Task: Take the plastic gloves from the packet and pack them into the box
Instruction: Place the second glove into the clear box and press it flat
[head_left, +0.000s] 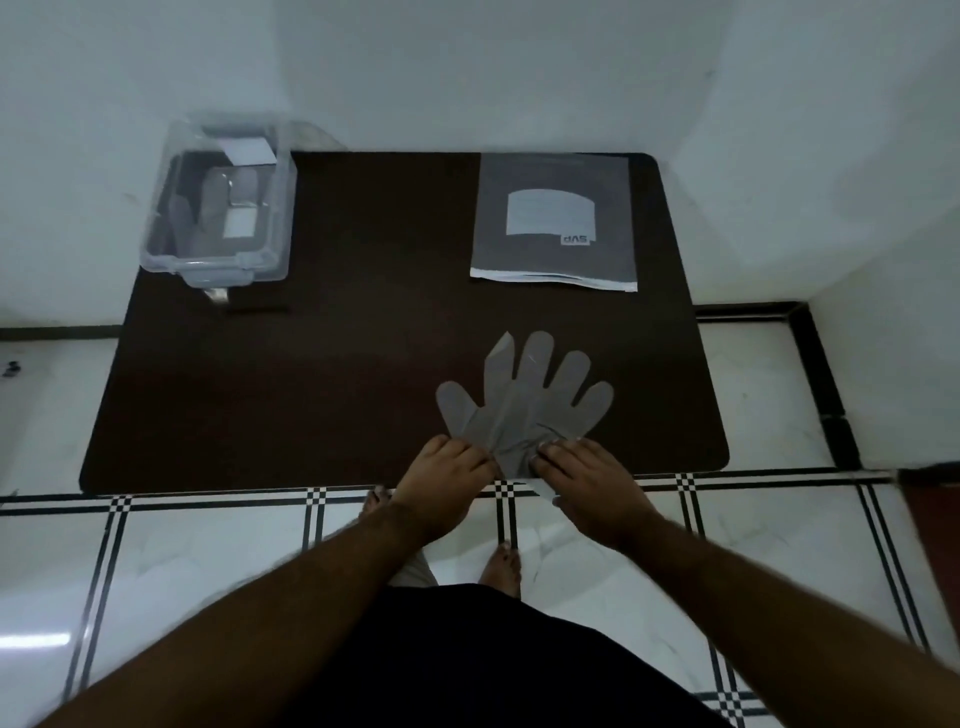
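A clear plastic glove (524, 400) lies flat near the front edge of the dark table, fingers pointing away from me. My left hand (444, 480) pinches its cuff on the left side and my right hand (592, 483) pinches it on the right. The grey glove packet (556, 221) lies flat at the back right of the table. A transparent box (221, 208) stands open at the back left corner, with at least one glove lying inside it.
The dark table (337, 364) stands against white walls at the back and left. Its front edge runs just under my hands. Below are white floor tiles with black lines and my bare feet (501, 566).
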